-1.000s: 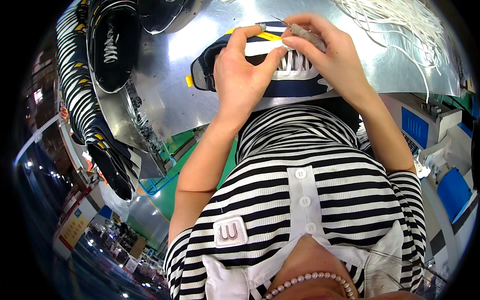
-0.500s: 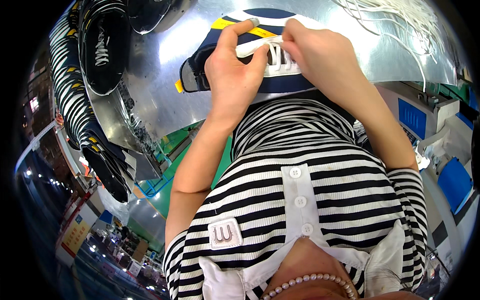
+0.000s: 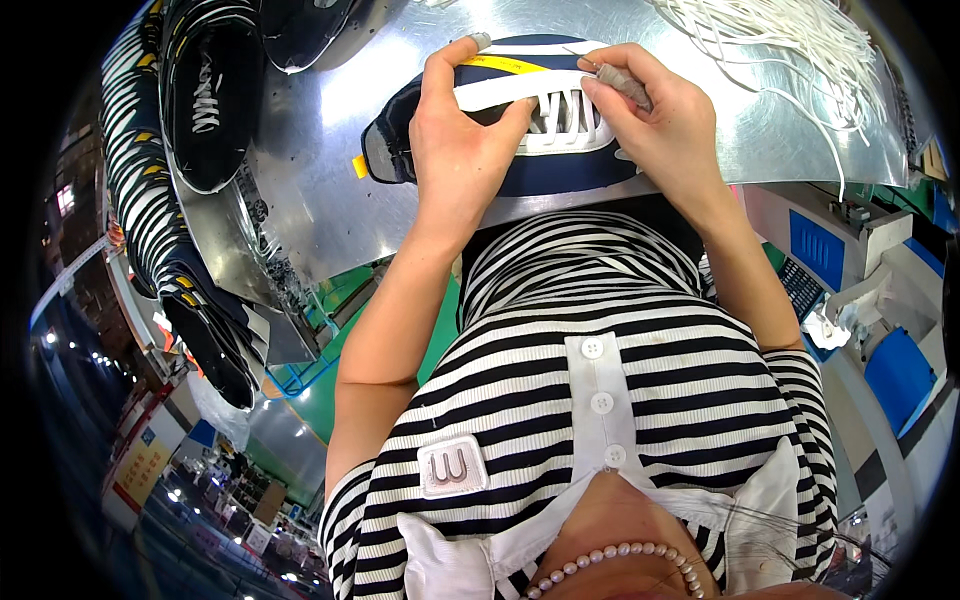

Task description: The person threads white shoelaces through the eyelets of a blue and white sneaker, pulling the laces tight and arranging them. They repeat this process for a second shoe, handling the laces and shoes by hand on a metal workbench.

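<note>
A navy shoe upper [image 3: 530, 180] with white edging and a yellow strip lies on the metal table in front of me. My left hand [image 3: 465, 140] grips it at the heel side of the opening, index finger over the far edge and thumb by the white eyelet band. White lace [image 3: 568, 115] crosses the band in several rows. At the toe side, my right hand [image 3: 660, 125] pinches a small thin-tipped tool [image 3: 625, 88] with a grey-brown wrapped grip. Its tip is close to the far eyelet row; whether it has lace on it I cannot tell.
A heap of loose white laces [image 3: 790, 50] lies at the far right of the metal table [image 3: 340, 120], one strand hanging over the edge. Black laced shoes [image 3: 210, 110] stand at the far left, beside a long row of stacked striped uppers [image 3: 145, 190].
My right hand has shifted right and turned, bringing the tool into sight. More lace rows show on the band. The upper has slid slightly nearer; my left hand keeps its hold.
</note>
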`<state>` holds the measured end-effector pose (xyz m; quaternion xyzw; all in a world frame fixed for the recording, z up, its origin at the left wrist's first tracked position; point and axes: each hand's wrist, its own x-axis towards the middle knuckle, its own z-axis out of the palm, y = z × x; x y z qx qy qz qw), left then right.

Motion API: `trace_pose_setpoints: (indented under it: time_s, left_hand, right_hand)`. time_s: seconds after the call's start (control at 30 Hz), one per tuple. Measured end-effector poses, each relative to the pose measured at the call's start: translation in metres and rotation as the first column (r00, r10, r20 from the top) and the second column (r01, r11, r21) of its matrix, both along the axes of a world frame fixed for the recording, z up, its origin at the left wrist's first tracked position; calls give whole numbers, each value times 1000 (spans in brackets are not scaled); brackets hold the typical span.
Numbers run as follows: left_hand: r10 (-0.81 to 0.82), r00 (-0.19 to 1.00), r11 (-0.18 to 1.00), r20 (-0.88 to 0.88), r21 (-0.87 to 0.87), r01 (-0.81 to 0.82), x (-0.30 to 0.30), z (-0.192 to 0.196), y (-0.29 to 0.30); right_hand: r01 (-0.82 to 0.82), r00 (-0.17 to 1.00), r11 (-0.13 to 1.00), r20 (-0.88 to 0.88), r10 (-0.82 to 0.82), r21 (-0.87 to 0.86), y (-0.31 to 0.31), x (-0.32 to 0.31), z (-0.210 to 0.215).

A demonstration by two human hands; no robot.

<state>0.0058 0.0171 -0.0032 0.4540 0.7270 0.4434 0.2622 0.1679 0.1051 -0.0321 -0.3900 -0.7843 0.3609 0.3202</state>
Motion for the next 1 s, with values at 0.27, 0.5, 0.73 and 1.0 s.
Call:
trace_pose_setpoints:
  time_s: [0.27,0.5,0.73,1.0]
  left_hand:
    - [-97,752,977,652,-83,197,-28,18,-9]
    - [-79,839,968,538,-160,193,-17,22,-1]
    - [5,854,993,521,-102,57,-20,8,14]
    - [-118,987,956,107,-258,142,-25,35,1]
  right_hand:
    - [-51,925,978,-378,-31,-204,6,-4,-7]
    - [-289,943,933,-104,316,215,6,-11,5]
    - [-552,689,796,-401,604,250,-34,4,46]
    - [-424,892,868,-285,350,-260,-25,18,21]
